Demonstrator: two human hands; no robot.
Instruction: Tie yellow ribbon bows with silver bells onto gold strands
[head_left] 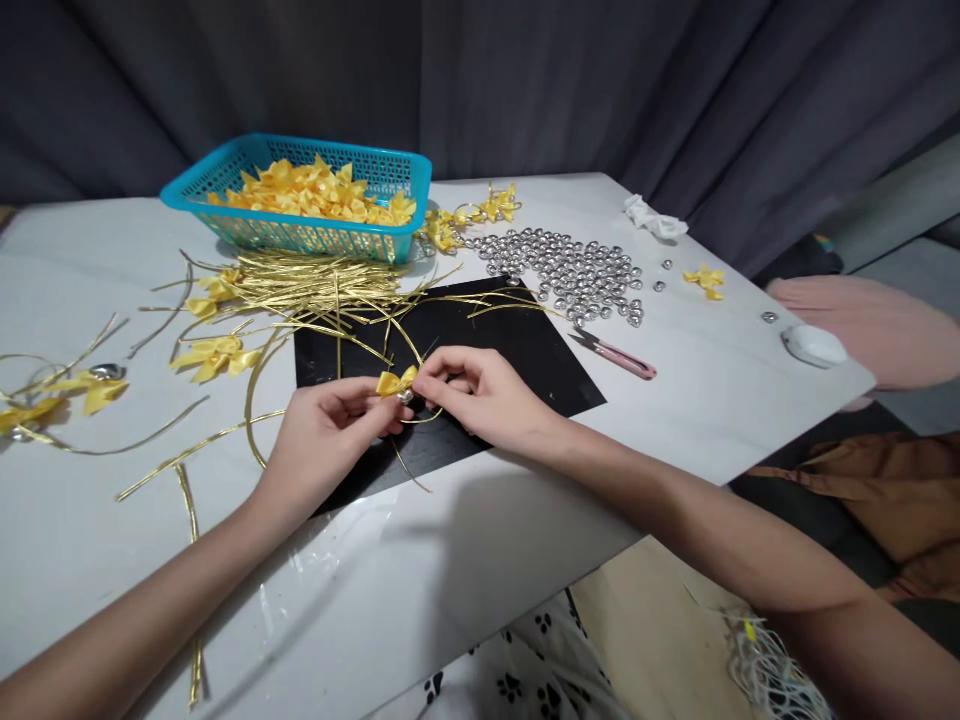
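Note:
Over the black mat (pixel 517 350), my left hand (pixel 330 420) pinches a small yellow ribbon bow (pixel 396 381) between thumb and fingers. A silver bead (pixel 406 396) sits just under the bow's middle. My right hand (pixel 480 395) is closed at the bow's right side, its thumb and index finger pressed together there. A thin gold cord (pixel 424 419) curves below the bow between both hands. Which strand the right fingertips grip is too small to make out. Beyond my hands lies a bundle of gold cords (pixel 315 285).
A blue basket (pixel 300 222) of yellow bows stands at the back left. Silver beads (pixel 574 270) are spread at the back right, near pink-handled thread snips (pixel 615 355). Finished-looking bow pieces (pixel 97 390) lie at left. A white computer mouse (pixel 814 345) rests by the right edge.

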